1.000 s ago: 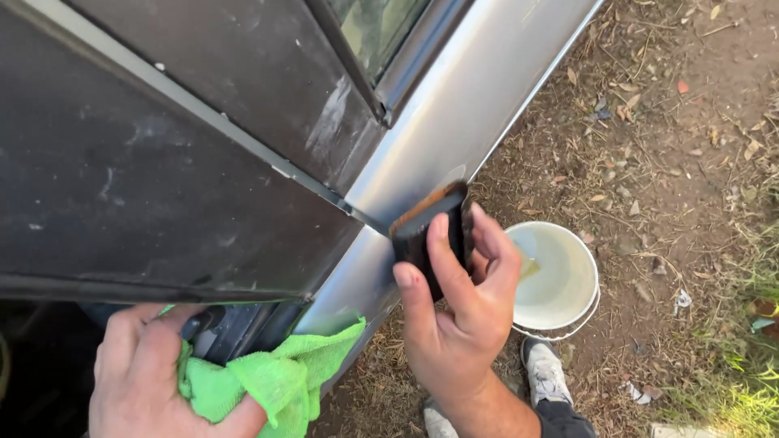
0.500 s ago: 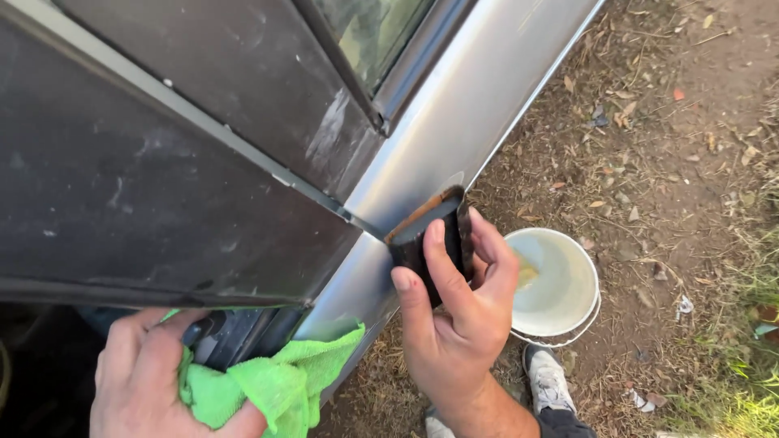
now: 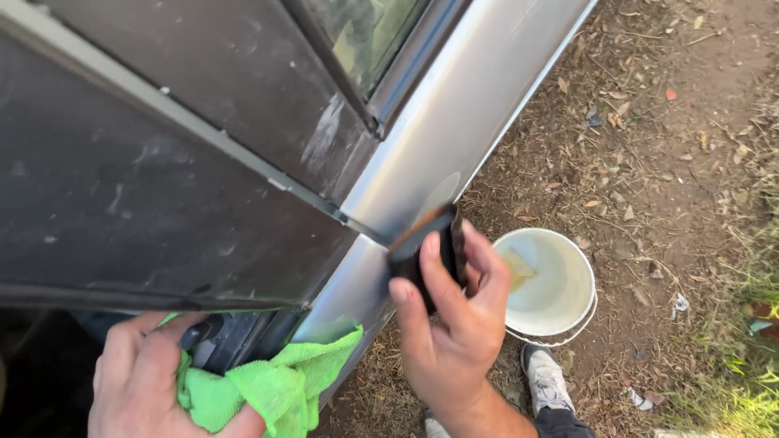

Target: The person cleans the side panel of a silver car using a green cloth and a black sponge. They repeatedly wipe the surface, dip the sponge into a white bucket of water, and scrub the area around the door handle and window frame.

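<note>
My right hand (image 3: 450, 332) grips a black block-shaped sponge (image 3: 412, 247) and presses it flat against the silver car body panel (image 3: 454, 122), just below the end of a thin trim strip (image 3: 203, 138). At the lower left, my left hand (image 3: 142, 381) clutches a bright green microfibre cloth (image 3: 268, 381) against the bottom edge of the dark door panel (image 3: 122, 203), next to a black handle.
A white bucket (image 3: 580, 296) holding cloudy water stands on the dirt ground (image 3: 657, 146) to the right of my right hand. My pale shoe (image 3: 542, 373) is just below the bucket. Dry leaves litter the ground, and grass grows at the right edge.
My right hand has slid the sponge slightly down and left along the silver panel. My left hand and the green cloth have stayed in place.
</note>
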